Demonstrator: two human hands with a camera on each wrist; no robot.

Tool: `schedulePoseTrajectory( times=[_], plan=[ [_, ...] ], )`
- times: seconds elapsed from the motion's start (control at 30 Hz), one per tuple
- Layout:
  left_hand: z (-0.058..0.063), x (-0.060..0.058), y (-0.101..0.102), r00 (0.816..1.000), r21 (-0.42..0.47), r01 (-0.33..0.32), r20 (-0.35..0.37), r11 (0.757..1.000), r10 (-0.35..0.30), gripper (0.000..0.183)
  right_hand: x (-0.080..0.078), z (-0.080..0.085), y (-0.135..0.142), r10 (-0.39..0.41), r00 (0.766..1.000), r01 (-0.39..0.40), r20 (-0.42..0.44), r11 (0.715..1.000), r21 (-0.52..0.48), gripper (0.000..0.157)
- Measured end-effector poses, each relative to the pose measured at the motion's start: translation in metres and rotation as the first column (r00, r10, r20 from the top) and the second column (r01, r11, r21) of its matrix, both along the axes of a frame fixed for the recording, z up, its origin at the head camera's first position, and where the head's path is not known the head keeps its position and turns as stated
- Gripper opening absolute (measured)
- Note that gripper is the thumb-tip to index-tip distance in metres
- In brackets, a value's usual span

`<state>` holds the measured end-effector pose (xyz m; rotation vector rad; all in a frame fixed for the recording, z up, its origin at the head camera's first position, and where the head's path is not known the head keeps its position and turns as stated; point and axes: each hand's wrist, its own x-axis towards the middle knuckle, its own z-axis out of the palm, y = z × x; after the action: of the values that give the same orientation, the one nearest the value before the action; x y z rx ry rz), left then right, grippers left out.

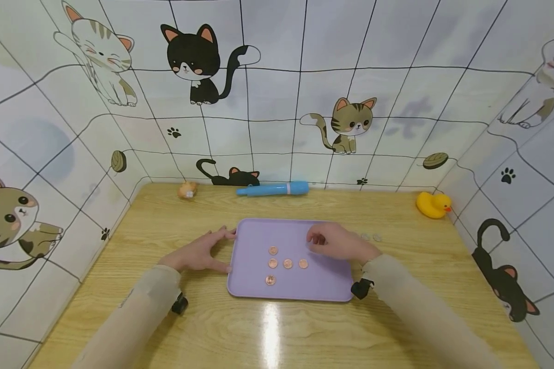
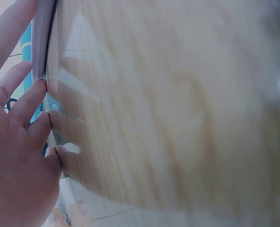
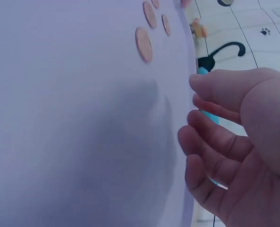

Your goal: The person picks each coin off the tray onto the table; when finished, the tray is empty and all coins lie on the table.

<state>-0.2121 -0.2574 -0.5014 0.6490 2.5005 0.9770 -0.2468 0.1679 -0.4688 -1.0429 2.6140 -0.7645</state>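
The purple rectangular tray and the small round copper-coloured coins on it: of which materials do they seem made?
Purple rectangular tray: probably plastic, satin finish; its colour is even and its rim looks smoothly moulded, though painted metal is possible.
Small round copper-coloured coins: likely metal, slightly shiny, judging by their coppery tone and patterned faces.

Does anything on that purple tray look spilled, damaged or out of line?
Nothing looks spilled or damaged on the purple tray, but the lowest copper coin seems out of line: slightly left of the two above it, with a wider gap.
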Motion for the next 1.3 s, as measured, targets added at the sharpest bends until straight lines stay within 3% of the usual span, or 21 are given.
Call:
schedulePoseTrajectory(
  times=[0.1, 0.2, 0.37, 0.57, 1.0, 1.3],
  plan=[
    [0.000, 0.000, -0.001, 1.000, 0.002, -0.004, 0.003, 1.000, 0.004, 0.085, -0.003, 0.002, -0.018, 0.063, 0.998, -0.062, -0.023, 0.997, 0.037, 0.009],
    [0.000, 0.000, -0.001, 1.000, 0.000, -0.006, 0.003, 1.000, 0.006, 0.085, -0.004, 0.002, -0.036, 0.097, 0.995, -0.098, 0.009, 0.993, 0.061, 0.012],
    [-0.001, -0.001, -0.003, 1.000, 0.003, -0.002, 0.004, 1.000, 0.002, 0.084, -0.007, 0.000, -0.061, 0.105, 0.991, -0.112, 0.088, 0.990, 0.084, 0.015],
    [0.001, 0.000, -0.001, 1.000, 0.006, 0.002, 0.010, 1.000, -0.002, 0.084, -0.009, -0.001, -0.084, 0.126, 0.985, -0.137, 0.117, 0.987, 0.090, 0.016],
    [0.000, 0.000, -0.001, 1.000, 0.000, -0.002, 0.005, 1.000, 0.002, 0.085, -0.016, -0.004, -0.100, 0.177, 0.975, -0.190, 0.137, 0.978, 0.088, 0.009],
    [-0.001, 0.000, -0.001, 1.000, 0.002, -0.010, 0.012, 1.000, 0.010, 0.085, -0.019, -0.002, -0.104, 0.213, 0.969, -0.232, 0.128, 0.959, 0.163, 0.004]
  ],
)
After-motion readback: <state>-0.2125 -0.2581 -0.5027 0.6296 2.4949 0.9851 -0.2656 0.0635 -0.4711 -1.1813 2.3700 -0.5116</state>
